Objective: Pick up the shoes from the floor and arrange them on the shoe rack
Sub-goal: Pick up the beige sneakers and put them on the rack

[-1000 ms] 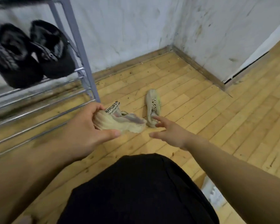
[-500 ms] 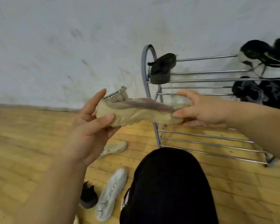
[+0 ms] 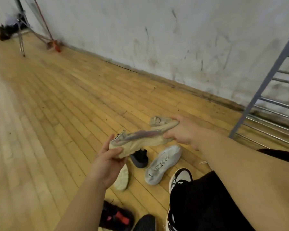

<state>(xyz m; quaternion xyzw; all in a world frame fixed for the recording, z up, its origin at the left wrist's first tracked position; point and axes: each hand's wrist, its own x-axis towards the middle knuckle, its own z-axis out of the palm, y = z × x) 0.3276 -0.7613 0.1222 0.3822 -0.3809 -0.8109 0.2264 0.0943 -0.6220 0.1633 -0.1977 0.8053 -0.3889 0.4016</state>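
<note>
Holding the beige shoe (image 3: 140,140) in the air by both ends, I have my left hand (image 3: 107,165) wrapped round its heel, thumb on the near side and fingers curled behind, while my right hand (image 3: 182,130) pinches the toe. It hangs over the pile on the floor (image 3: 57,114), not yet at the shoe rack (image 3: 264,84), whose grey post and rails only show at the right edge.

The shoe looks soft and sags a little between the grips, so I judge the main risk is a slip: if either pinch loosens during the swing to the right, that end would drop and twist out of the other hand. A second beige shoe (image 3: 158,121) lies just behind my right fingers; I cannot tell whether they touch it, and it could be dragged along. The rack's slanted post stands between the shoe and the rails, so a wide swing could knock the toe or my forearm against it. The rails have gaps, and a limp shoe laid carelessly could poke through.

Directly below are a white sneaker (image 3: 163,164), a dark shoe (image 3: 139,158) and a cream-soled shoe (image 3: 123,180), so lowering here would land on them. Leftward the planks stretch wide as far as some stand legs (image 3: 22,45); ahead, the wall (image 3: 173,39) closes things off; rightward the passage narrows between wall and rack.
</note>
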